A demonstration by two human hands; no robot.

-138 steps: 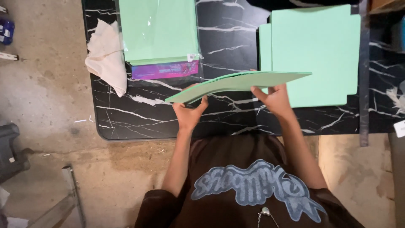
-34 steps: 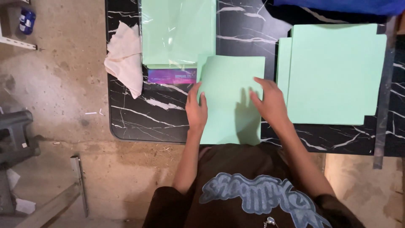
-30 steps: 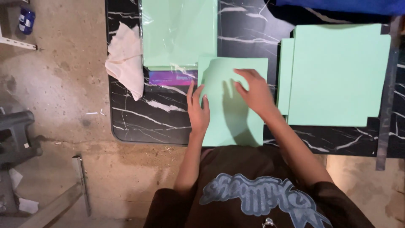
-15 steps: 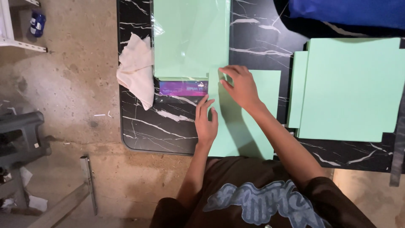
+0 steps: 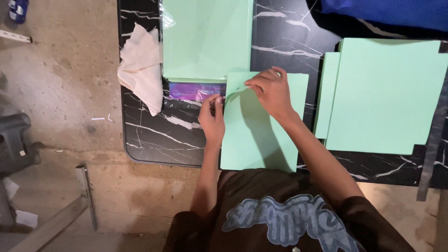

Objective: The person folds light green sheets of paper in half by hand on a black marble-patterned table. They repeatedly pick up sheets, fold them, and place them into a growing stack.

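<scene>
Pinched at the far left corner of a green sheet [image 5: 263,140], the right hand [image 5: 270,91] lifts that corner, while the left hand [image 5: 212,119] closes its fingers on the sheet's left edge. This sheet lies flat on the black marble table [image 5: 158,140]. Beyond sit a wrapped green stack [image 5: 205,39], a white cloth [image 5: 140,67] and, to the right, another green pile [image 5: 387,93].

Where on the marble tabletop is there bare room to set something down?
Bare marble lies below the white cloth and purple pack, left of the left hand, and between the wrapped green stack and right-hand stack. The centre is crowded: both hands on the green sheet.
</scene>
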